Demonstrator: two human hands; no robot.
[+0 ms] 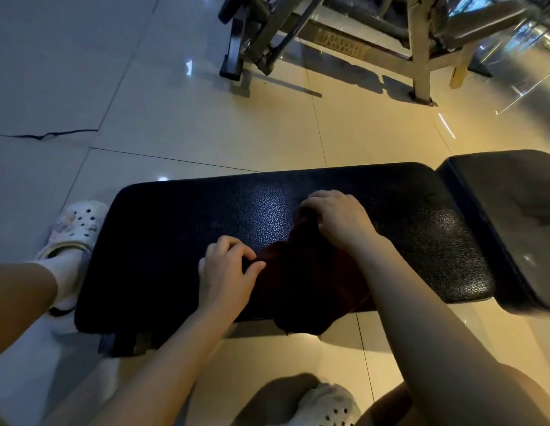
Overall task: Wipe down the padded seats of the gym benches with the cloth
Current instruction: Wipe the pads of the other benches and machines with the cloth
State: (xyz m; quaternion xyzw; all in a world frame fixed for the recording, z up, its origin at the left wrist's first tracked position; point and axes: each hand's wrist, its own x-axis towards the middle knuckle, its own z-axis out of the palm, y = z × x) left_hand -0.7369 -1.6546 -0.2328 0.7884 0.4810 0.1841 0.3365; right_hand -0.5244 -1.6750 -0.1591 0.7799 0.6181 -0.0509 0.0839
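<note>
A black padded bench seat (181, 241) lies across the middle of the view, with a second black pad (510, 216) joined at its right end. A dark red cloth (307, 281) lies bunched on the seat and hangs over its near edge. My left hand (226, 272) pinches the cloth's left edge between thumb and fingers. My right hand (338, 218) holds the cloth's far end with curled fingers. Both hands sit on the seat's middle.
Shiny tiled floor (175, 118) surrounds the bench. Metal gym machine frames (418, 56) stand at the back right, a black footed frame (233, 56) at the back centre. My white clogs show at left (74, 232) and bottom (326, 404).
</note>
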